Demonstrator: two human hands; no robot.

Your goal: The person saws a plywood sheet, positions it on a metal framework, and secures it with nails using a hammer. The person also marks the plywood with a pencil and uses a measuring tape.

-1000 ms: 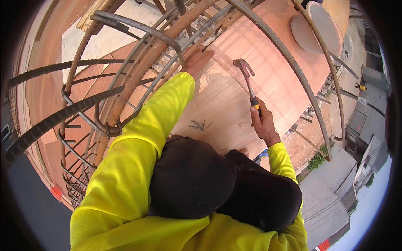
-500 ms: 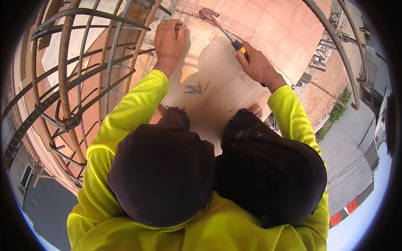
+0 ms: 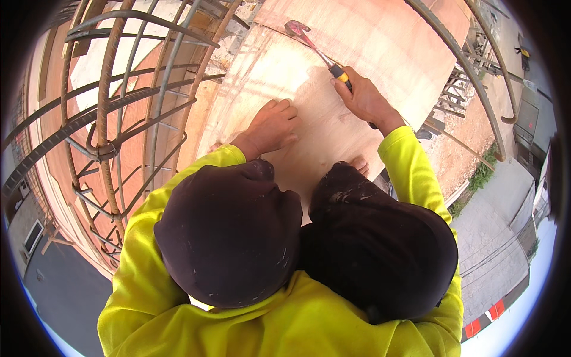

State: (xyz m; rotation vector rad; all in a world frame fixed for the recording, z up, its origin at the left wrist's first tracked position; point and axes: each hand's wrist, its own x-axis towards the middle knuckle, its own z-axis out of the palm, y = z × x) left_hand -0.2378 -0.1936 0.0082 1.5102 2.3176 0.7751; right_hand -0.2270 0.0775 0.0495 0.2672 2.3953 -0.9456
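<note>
My right hand [image 3: 367,98] is wrapped round the black and yellow grip of a claw hammer [image 3: 323,57]. Its worn red head points away to the far left, low over the plywood. On the plywood sheet [image 3: 321,113], my left hand [image 3: 273,126] rests with its fingers curled, over the spot where several loose nails lay. The nails are hidden from view by the hand, and I cannot see what its fingertips hold. Both of my knees, in dark trousers, are bent close below the hands, and a bare foot [image 3: 359,165] shows beside the right knee.
A cage of bent rebar [image 3: 107,89] stands close on my left. On the right, thick curved bars [image 3: 470,65] arch past the plywood's edge. Beyond that edge lies lower dirt ground [image 3: 461,140] with stacked timber and grass. A seam crosses the plywood near the hammer head.
My left hand has come back from the far plywood edge by the rebar, down and right onto the nails, covering them. The hammer has barely shifted in my right hand.
</note>
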